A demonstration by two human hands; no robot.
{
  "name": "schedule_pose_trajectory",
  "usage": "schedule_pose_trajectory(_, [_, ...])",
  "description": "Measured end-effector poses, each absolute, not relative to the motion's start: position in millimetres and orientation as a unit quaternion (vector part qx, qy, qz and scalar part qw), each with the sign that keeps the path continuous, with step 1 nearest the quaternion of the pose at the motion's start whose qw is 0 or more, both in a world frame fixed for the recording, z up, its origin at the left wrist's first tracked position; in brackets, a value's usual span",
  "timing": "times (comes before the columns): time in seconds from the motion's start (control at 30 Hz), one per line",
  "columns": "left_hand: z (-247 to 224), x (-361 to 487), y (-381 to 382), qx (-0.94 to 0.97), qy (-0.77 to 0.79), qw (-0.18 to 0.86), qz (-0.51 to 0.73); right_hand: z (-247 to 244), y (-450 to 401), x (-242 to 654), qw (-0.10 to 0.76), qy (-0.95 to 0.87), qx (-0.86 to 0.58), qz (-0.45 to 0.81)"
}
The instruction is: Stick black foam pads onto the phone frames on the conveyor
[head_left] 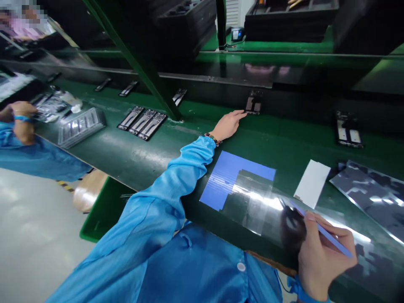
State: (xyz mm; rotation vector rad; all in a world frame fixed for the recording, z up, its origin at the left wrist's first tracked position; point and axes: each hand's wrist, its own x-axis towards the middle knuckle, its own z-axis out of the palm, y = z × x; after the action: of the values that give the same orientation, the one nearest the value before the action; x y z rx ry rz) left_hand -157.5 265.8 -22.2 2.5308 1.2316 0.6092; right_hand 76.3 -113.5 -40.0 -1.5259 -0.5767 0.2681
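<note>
My left hand stretches forward over the green bench with its fingers extended. Its fingertips reach the near left corner of a dark phone assembly on the far strip. Low on the right, my right hand is closed around slim blue tweezers that point away to the left. Below their tip lies a clear plastic film, shiny and partly over a blue sheet. Beside it rests a white rectangular card.
Another phone assembly lies to the right, above patterned film sheets. Several phone assemblies sit on the left, near a clear tray. A green post slants across. A co-worker's hand is at far left.
</note>
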Motion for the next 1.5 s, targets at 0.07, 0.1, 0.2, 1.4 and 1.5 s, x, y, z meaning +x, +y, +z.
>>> schedule_pose_trajectory(0.07, [-23.7,-189.6,265.2,0.857,0.453,0.094,0.229,-37.9,-113.2,75.1,0.678,-0.242,-0.686,0.108])
schedule_pose_trajectory(0.1, [-22.2,-211.7,261.7,0.844,0.475,0.073,0.239,-36.1,-112.7,73.9,0.679,-0.234,-0.688,0.104])
schedule_pose_trajectory(0.2, [-13.4,-294.2,242.1,0.753,0.604,0.002,0.261,-29.7,-111.0,68.8,0.680,-0.228,-0.688,0.110])
schedule_pose_trajectory(1.4, [11.6,-178.8,53.6,0.695,0.314,0.609,0.217,9.6,-63.7,79.6,0.740,-0.252,-0.586,0.214])
schedule_pose_trajectory(1.5, [0.1,-157.9,41.7,0.756,0.330,0.541,0.166,7.2,-45.0,73.0,0.711,-0.267,-0.589,0.277])
